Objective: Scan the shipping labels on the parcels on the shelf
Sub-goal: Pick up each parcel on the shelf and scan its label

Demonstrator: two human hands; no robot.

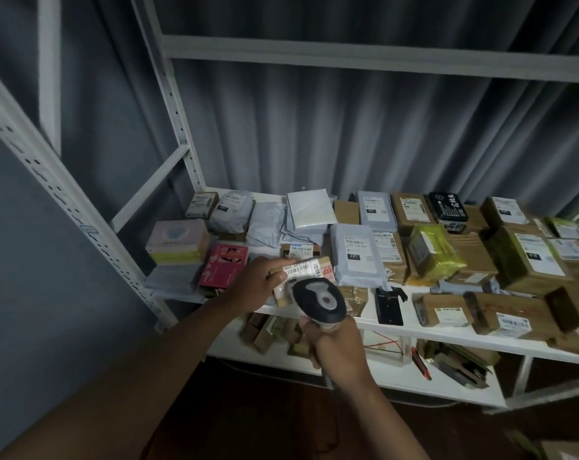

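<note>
grey curtain [347, 127] hangs behind; red wire [386, 343] lies on lower board.

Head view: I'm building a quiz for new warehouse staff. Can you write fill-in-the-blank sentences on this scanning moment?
1. The right hand grips a barcode ____.
2. The left hand holds a small parcel with its ____ facing up.
3. The pink box lies to the ____ of that parcel.

Missing words: scanner; label; left

Shelf access, as I find it: white metal shelf board [394, 322] packed with parcels back to front; bare strip only along the front edge, beside the flat black bracket [389, 305]. White slotted upright post [181, 127] bounds my left. Open air above the parcels, under the white crossbeam [347, 58].
</note>
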